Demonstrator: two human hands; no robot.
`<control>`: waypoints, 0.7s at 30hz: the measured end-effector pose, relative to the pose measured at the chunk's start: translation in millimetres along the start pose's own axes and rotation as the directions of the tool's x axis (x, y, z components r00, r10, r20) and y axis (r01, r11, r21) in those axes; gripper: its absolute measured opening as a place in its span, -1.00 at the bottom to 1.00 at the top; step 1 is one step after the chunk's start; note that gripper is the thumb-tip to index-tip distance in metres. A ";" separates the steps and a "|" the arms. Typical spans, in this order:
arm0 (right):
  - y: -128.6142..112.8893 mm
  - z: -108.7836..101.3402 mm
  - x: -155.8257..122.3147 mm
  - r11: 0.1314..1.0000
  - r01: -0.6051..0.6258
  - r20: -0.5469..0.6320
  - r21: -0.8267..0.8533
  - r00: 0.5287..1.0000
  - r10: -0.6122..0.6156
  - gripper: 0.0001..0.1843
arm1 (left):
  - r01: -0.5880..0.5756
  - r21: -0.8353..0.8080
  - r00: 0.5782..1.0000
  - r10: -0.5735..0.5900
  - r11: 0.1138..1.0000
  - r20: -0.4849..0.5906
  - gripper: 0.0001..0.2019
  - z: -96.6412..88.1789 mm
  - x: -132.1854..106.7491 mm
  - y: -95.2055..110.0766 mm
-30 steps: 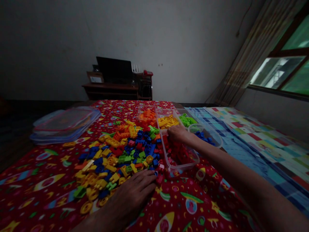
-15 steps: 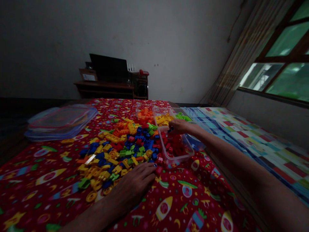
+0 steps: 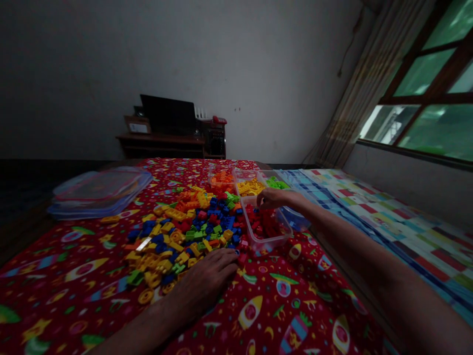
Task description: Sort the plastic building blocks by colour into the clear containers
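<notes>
Right hand (image 3: 274,197) was over the far rim of the clear tub of red bricks (image 3: 265,227), fingers curled down; couldn't tell if it had a brick pinched. Left hand (image 3: 208,279) lay flat, palm down and fingers spread, on the red rocket-print cloth (image 3: 281,305), fingertips touching the near edge of the mixed brick pile (image 3: 185,227), nothing gripped. Further out: tubs of orange (image 3: 221,178), yellow (image 3: 250,186) and green bricks (image 3: 276,183) behind the red tub, stacked clear lids (image 3: 98,190) far left.
</notes>
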State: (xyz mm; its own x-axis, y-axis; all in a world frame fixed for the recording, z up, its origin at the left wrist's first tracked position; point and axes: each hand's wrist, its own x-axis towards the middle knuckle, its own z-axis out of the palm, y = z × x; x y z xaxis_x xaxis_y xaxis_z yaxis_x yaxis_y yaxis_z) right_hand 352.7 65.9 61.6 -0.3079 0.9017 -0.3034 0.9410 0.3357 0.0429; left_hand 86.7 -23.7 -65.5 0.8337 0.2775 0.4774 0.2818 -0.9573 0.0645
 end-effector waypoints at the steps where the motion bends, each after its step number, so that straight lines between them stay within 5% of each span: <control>1: 0.1 1.1 2.0 1.000 -0.007 -0.004 -0.009 1.000 0.007 -0.67 | 0.002 0.000 1.000 -0.002 1.000 -0.004 -0.73 -0.4 0.4 0.2; 12: -19.8 10.6 6.3 0.969 -0.049 -0.157 -0.241 0.987 0.011 -0.64 | 0.016 -0.008 0.999 -0.015 1.000 0.051 -0.77 -4.7 3.6 2.1; 17: 8.0 -0.5 -29.1 0.957 -0.192 -0.352 -0.219 0.930 0.106 -0.63 | 0.006 -0.009 1.000 -0.006 1.000 0.025 -0.80 -3.9 5.2 1.7; 21: 37.0 0.3 -62.0 0.919 -0.367 -0.381 -0.146 0.878 0.290 -0.62 | 0.003 -0.005 1.000 -0.003 1.000 0.021 -0.80 -4.0 6.8 2.4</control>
State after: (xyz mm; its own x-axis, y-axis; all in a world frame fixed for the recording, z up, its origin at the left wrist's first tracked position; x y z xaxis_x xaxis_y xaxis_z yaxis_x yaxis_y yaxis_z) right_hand 406.7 22.3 81.7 -0.0511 0.9927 0.1091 0.9569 0.0174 0.2900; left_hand 91.1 -24.4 -58.5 0.8426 0.2823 0.4587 0.2823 -0.9567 0.0704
